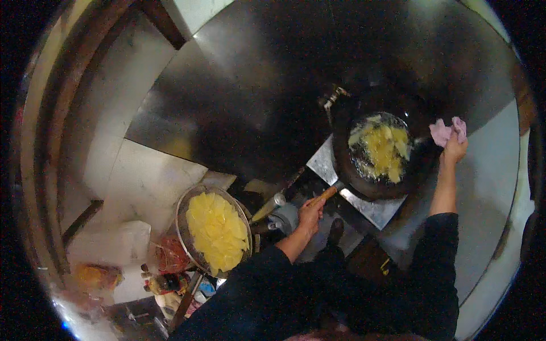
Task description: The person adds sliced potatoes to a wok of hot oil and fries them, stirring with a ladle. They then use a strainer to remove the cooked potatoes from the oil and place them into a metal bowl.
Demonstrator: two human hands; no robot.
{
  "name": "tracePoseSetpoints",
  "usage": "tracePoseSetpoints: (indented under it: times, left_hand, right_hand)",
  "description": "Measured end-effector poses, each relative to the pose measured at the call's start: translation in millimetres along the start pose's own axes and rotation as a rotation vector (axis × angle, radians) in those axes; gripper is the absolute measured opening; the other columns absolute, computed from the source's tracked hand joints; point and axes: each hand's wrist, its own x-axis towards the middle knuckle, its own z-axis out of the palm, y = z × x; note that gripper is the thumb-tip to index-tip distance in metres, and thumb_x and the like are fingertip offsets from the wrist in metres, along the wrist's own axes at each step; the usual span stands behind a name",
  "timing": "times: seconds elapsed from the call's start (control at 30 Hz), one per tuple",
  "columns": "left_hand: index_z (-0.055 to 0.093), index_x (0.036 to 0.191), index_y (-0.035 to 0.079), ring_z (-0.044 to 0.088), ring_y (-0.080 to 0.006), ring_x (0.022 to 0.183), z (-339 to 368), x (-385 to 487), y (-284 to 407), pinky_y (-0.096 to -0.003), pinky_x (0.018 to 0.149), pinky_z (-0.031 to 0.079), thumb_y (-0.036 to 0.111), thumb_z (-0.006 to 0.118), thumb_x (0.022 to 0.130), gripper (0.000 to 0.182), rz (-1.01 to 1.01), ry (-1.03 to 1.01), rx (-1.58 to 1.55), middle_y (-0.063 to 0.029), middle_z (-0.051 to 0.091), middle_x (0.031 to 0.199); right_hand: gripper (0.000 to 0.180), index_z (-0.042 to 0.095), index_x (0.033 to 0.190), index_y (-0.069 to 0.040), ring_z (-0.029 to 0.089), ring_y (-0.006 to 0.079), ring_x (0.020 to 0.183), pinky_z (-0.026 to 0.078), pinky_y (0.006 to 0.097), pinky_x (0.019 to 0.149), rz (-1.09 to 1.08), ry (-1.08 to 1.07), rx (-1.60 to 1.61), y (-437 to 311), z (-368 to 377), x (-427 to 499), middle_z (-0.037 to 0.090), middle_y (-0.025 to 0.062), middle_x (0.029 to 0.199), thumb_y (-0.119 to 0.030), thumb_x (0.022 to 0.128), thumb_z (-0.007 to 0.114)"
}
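Note:
A dark wok [352,187] sits on the stove with yellow, thinly sliced food [381,145], likely potato, in bubbling liquid or oil. My left hand [310,216] grips the wok's wooden handle [325,197] at the near left of the pan. Beyond the wok's right rim, my right hand [454,149] clutches a crumpled pink cloth [443,131]. Whether the cloth touches the wok is hard to tell in the dark. To my left, a round mesh strainer [181,226] carries a heap of flat yellow slices [217,232].
Metal panels [371,209] surround the wok, backed by a dark metal wall [256,98]. A faucet-like metal fitting [335,98] is behind it. Left are a sauce bottle [168,283], a reddish container [170,253] and a tiled wall [153,166]. A pale surface [486,179] lies right.

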Motion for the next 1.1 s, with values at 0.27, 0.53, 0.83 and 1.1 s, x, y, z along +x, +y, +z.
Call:
tracePoseSetpoints:
  times: [0.27,0.53,0.83,1.1]
  left_hand:
    - [0.057,0.085,0.014,0.04,-0.004,0.049,-11.8,-4.0,14.7,-0.0193,0.042,0.031,0.028,0.067,0.085,0.017,-0.116,0.204,-0.22,0.0055,0.044,0.06]
    - [0.057,0.093,0.002,0.058,-0.025,0.104,-20.2,7.1,21.2,-0.0375,0.096,0.046,0.007,0.06,0.083,0.011,0.022,0.156,-0.566,-0.0097,0.064,0.098]
    - [0.056,0.086,0.004,0.058,-0.0287,0.106,-23.6,12.4,20.8,-0.0425,0.099,0.042,-0.002,0.056,0.077,0.01,0.13,0.082,-0.564,-0.0102,0.064,0.098]
    - [0.055,0.083,0.004,0.057,-0.0295,0.106,2.0,-11.5,35.7,-0.0436,0.101,0.041,-0.005,0.055,0.074,0.014,0.12,0.097,-0.565,-0.0107,0.061,0.099]
  right_hand:
    - [0.028,0.059,0.11,-0.003,0.062,0.0317,0.093,0.05,0.0405,0.083,-0.047,-0.231,-0.525,49.4,-5.3,43.2,0.065,0.0148,0.106,-0.011,0.084,0.055]
    - [0.039,0.057,0.107,-0.004,0.058,0.0373,0.105,0.043,0.0487,0.089,0.052,-0.27,-1.016,110.8,19.5,59.1,0.062,0.0188,0.111,-0.034,0.081,0.06]
    - [0.038,0.055,0.114,0.004,0.064,0.0206,0.094,0.051,0.033,0.078,0.334,-0.535,-0.232,125.5,80.9,57.6,0.064,0.0099,0.111,-0.022,0.087,0.062]
    - [0.033,0.049,0.123,0.002,0.057,0.0207,0.113,0.051,0.032,0.086,0.335,-0.63,0.049,141.8,76.4,61.8,0.058,0.0095,0.123,-0.003,0.091,0.053]
